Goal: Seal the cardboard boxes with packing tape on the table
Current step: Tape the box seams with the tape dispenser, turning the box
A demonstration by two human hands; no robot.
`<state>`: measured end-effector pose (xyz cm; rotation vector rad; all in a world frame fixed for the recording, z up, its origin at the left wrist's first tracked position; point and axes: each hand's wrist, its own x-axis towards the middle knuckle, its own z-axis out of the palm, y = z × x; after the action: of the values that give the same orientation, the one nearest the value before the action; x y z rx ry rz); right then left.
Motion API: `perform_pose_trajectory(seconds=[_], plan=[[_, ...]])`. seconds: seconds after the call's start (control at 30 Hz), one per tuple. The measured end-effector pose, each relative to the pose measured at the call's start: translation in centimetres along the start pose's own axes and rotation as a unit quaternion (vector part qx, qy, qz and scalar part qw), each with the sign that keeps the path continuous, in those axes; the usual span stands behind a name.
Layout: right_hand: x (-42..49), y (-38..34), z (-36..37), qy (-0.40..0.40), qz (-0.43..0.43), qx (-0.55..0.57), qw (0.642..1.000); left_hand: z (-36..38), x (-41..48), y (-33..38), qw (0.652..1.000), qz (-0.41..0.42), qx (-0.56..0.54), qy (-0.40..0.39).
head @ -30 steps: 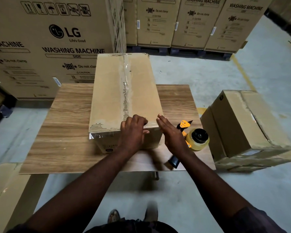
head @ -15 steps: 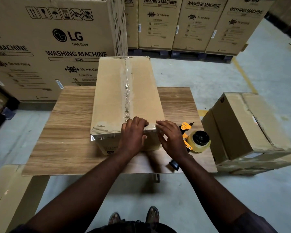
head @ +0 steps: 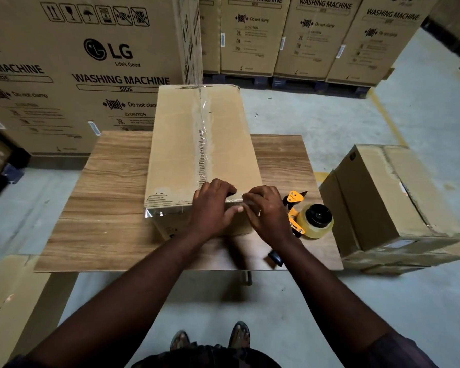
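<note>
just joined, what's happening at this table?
A person is sealing a cardboard box on the table. Clear tape already runs along its top seam. The left hand and right hand meet at the box's near top edge, fingers bent over it, apparently pressing the tape end down. The tape dispenser lies on the table right of the box, untouched. A second box sits off the table to the right.
</note>
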<state>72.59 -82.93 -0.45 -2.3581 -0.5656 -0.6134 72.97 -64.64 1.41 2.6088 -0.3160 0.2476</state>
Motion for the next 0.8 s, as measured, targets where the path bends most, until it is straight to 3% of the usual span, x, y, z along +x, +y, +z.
perform_pose_trajectory(seconds=[0.17, 0.3, 0.53, 0.8], plan=[[0.2, 0.3, 0.2, -0.008, -0.004, 0.014, 1.000, -1.1, -0.6, -2.3, 0.997, 0.017, 0.056, 0.047], [0.1, 0.0, -0.2, -0.033, 0.015, -0.003, 0.999, -1.0, -1.8, -3.2, 0.996, 0.020, 0.082, 0.031], [1.5, -2.1, 1.2, -0.044, 0.022, -0.022, 0.999, -1.3, -1.4, -2.9, 0.998, -0.007, 0.037, 0.054], [1.8, -2.3, 1.0, -0.074, 0.041, -0.053, 0.995, -2.3, -1.5, -3.8, 1.000, 0.008, -0.021, 0.006]])
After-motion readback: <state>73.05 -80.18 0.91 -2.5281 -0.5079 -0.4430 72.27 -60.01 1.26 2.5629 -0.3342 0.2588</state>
